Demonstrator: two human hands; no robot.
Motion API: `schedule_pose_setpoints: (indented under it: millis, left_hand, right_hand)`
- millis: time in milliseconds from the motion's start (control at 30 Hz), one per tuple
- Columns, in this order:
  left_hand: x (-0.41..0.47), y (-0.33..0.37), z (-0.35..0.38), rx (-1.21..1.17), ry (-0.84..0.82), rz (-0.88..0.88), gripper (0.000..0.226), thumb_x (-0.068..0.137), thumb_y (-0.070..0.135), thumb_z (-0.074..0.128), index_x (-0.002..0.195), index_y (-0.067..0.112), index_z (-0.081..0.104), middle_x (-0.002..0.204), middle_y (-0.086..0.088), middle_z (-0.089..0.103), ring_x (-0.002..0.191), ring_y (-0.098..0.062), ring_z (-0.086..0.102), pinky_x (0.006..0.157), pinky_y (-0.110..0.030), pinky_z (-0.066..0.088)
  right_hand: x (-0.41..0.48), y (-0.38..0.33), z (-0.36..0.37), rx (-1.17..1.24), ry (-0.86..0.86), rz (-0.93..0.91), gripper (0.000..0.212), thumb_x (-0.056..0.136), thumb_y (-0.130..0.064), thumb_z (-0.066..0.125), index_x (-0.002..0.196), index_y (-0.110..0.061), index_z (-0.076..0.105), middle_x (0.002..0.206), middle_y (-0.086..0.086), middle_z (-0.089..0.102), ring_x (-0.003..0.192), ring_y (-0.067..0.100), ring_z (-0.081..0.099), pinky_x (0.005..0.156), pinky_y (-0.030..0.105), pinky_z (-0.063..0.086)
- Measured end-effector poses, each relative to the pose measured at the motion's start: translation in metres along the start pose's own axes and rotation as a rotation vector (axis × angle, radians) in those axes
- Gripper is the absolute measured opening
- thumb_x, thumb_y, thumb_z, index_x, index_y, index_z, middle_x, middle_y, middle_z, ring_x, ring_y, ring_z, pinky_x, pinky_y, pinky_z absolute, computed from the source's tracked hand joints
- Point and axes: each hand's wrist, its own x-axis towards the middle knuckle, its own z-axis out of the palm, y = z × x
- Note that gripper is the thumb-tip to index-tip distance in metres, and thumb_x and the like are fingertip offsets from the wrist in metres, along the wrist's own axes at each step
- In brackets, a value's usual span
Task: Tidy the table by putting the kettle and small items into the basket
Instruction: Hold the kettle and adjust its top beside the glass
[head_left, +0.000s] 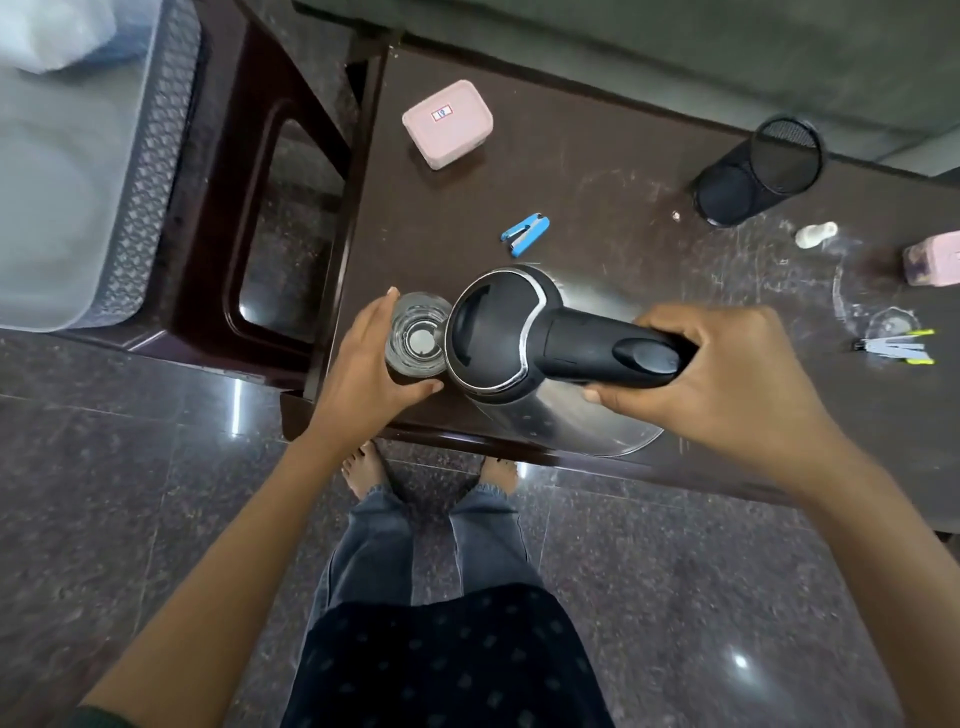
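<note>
Right hand (727, 374) grips tilted kettle (519, 343) handle; left hand (363, 364) cups glass (418, 335).

Worktop (597, 171) is dark brown, scuffed, with pale smears toward my right. On it: pink lidded box (448, 123) at the far left; blue stapler (525, 234) nearer the middle; black mesh pen holder (759, 171) lying on its side at the far right; small white bottle (816, 235) just past it; pink item (932, 259) at the right edge, cut off by the frame. Clear glass (418, 332) stands by the near left corner. Kettle (524, 358) sits tilted next to it at the near edge. Yellow-tipped grey tool (894, 346) lies on the right beside a clear ring-shaped thing (889, 318), can't tell what.
</note>
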Motion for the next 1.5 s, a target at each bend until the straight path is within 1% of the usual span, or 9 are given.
schedule_pose_setpoints:
  millis: [133,267,433,533,733,900,1233,1400,1500]
  left_hand:
    - [0.002,-0.001,0.001,0.034,0.043,0.014,0.097,0.066,0.028,0.082,0.145,0.016,0.027,0.147,-0.003,0.038,0.134,-0.015,0.036,0.112,-0.032,0.031]
    - [0.002,0.001,-0.002,0.045,0.052,0.003,0.095,0.064,0.028,0.082,0.143,0.018,0.031,0.145,0.0,0.04,0.132,-0.013,0.039,0.106,-0.024,0.03]
    - [0.004,0.002,-0.004,0.046,0.029,0.007,0.096,0.063,0.026,0.083,0.143,0.018,0.031,0.145,0.001,0.04,0.132,-0.013,0.039,0.106,-0.024,0.031]
    - [0.006,0.001,-0.006,0.042,-0.005,0.006,0.098,0.063,0.027,0.083,0.144,0.021,0.029,0.146,0.003,0.039,0.132,-0.013,0.039,0.109,-0.031,0.035]
    - [0.007,0.002,-0.007,0.059,-0.03,0.004,0.099,0.064,0.027,0.083,0.145,0.024,0.027,0.147,0.004,0.038,0.132,-0.014,0.04,0.108,-0.037,0.038]
    - [0.006,0.004,-0.008,0.078,-0.026,0.002,0.098,0.065,0.025,0.082,0.145,0.023,0.027,0.148,0.004,0.037,0.133,-0.013,0.039,0.108,-0.032,0.036]
    - [0.007,0.005,-0.009,0.099,-0.031,0.001,0.098,0.065,0.026,0.082,0.145,0.023,0.027,0.149,0.003,0.036,0.134,-0.013,0.038,0.109,-0.033,0.035]
    - [0.007,0.003,-0.009,0.107,-0.028,0.009,0.097,0.065,0.029,0.082,0.145,0.023,0.027,0.149,0.003,0.037,0.133,-0.013,0.039,0.108,-0.033,0.037]
    - [0.007,0.002,-0.009,0.101,-0.026,0.01,0.098,0.064,0.03,0.082,0.145,0.023,0.027,0.149,0.004,0.037,0.133,-0.012,0.039,0.107,-0.031,0.037]
  right_hand:
    - [0.005,0.0,0.004,-0.033,-0.006,-0.013,0.037,0.057,-0.044,0.075,0.067,-0.009,0.065,0.054,0.007,0.061,0.054,0.03,0.056,0.054,0.037,0.048]
    - [0.006,0.002,0.005,-0.066,-0.002,-0.023,0.036,0.055,-0.046,0.064,0.065,-0.011,0.064,0.054,0.006,0.062,0.054,0.03,0.056,0.055,0.039,0.05]
    - [0.01,0.0,0.007,-0.097,-0.005,-0.037,0.035,0.056,-0.046,0.064,0.064,-0.012,0.063,0.054,0.006,0.061,0.056,0.031,0.056,0.056,0.04,0.05]
    - [0.014,-0.002,0.007,-0.122,-0.019,-0.055,0.031,0.06,-0.041,0.071,0.062,-0.012,0.061,0.053,0.006,0.058,0.056,0.032,0.055,0.056,0.039,0.049]
    - [0.02,-0.008,0.007,-0.172,-0.04,-0.066,0.028,0.061,-0.034,0.072,0.06,-0.01,0.058,0.047,0.0,0.047,0.053,0.032,0.049,0.054,0.029,0.036]
    - [0.021,-0.01,0.011,-0.201,-0.049,-0.073,0.027,0.061,-0.032,0.072,0.06,-0.01,0.057,0.047,0.0,0.046,0.053,0.033,0.05,0.054,0.027,0.029]
    - [0.019,-0.014,0.014,-0.22,-0.052,-0.065,0.026,0.063,-0.035,0.07,0.06,-0.014,0.055,0.048,-0.002,0.044,0.056,0.033,0.051,0.055,0.028,0.033]
    - [0.021,-0.017,0.013,-0.237,-0.055,-0.064,0.033,0.064,-0.035,0.07,0.053,-0.017,0.045,0.046,-0.003,0.041,0.054,0.033,0.049,0.047,0.024,0.026]
    - [0.021,-0.018,0.013,-0.247,-0.053,-0.061,0.038,0.066,-0.036,0.069,0.051,-0.018,0.04,0.046,-0.003,0.041,0.054,0.033,0.049,0.05,0.026,0.027]
